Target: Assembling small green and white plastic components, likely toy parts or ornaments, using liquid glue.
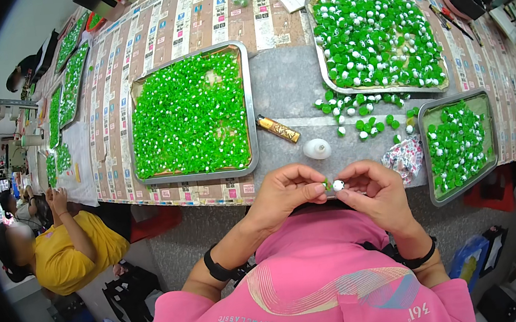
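Observation:
Above my lap, at the table's near edge, my two hands almost meet. My left hand [286, 191] pinches a small green plastic piece [328, 184] between thumb and forefinger. Between the thumb and fingertips of my right hand [376, 190] is a small white ball with dark spots [338, 185]. Whether the two pieces touch is too small to tell. Just beyond my hands stands a white squeeze bottle [317, 148]. Loose green and white pieces [366, 127] lie scattered on the grey mat [279, 74] ahead to the right.
A large tray [248, 98] of green pieces lies to the left. Another tray [322, 66] of green-and-white pieces is far right, with a smaller tray [428, 159] nearer. Also here are a gold-and-black tube [278, 129] and a floral cloth [405, 159]. A person in yellow [78, 247] sits left.

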Demonstrator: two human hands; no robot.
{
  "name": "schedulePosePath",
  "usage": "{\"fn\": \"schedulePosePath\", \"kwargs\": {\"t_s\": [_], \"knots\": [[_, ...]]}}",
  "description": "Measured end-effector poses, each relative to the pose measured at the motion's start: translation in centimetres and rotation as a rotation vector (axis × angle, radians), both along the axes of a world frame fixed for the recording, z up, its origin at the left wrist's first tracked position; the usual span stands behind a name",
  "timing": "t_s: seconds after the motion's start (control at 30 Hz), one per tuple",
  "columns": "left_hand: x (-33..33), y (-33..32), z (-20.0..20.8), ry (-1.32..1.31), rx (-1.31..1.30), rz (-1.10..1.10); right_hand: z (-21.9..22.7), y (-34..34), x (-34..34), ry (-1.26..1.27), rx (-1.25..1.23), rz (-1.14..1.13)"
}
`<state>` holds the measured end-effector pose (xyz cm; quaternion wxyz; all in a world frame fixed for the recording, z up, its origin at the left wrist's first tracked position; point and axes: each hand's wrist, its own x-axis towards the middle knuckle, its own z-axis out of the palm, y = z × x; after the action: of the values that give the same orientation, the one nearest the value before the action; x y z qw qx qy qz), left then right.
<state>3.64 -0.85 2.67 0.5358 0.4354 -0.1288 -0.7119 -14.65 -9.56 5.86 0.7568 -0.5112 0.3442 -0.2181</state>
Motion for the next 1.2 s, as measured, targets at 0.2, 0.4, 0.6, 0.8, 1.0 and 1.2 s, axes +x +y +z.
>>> {"fn": "schedulePosePath", "kwargs": {"t_s": [0.2, 0.4, 0.6, 0.8, 1.0, 1.2], "knots": [[-0.1, 0.1, -0.3, -0.006, -0.013, -0.006, -0.5, -0.4, -0.2, 0.037, -0.292, 0.044], [-0.2, 0.0, -0.1, -0.051, -0.02, -0.024, -0.8, -0.3, -0.5, 0.057, -0.234, 0.031], [-0.2, 0.1, -0.2, -0.074, -0.015, -0.031, -0.9, -0.3, -0.6, 0.091, -0.274, 0.048], [-0.2, 0.1, -0.1, -0.151, -0.045, -0.052, -1.1, -0.4, -0.7, 0.097, -0.453, 0.052], [-0.4, 0.1, 0.3, -0.258, -0.078, -0.063, -1.4, -0.1, -0.7, 0.072, -0.373, 0.023], [-1.0, 0.0, 0.4, -0.317, -0.071, -0.025, -1.6, 0.2, -0.3, 0.083, -0.46, 0.007]]}}
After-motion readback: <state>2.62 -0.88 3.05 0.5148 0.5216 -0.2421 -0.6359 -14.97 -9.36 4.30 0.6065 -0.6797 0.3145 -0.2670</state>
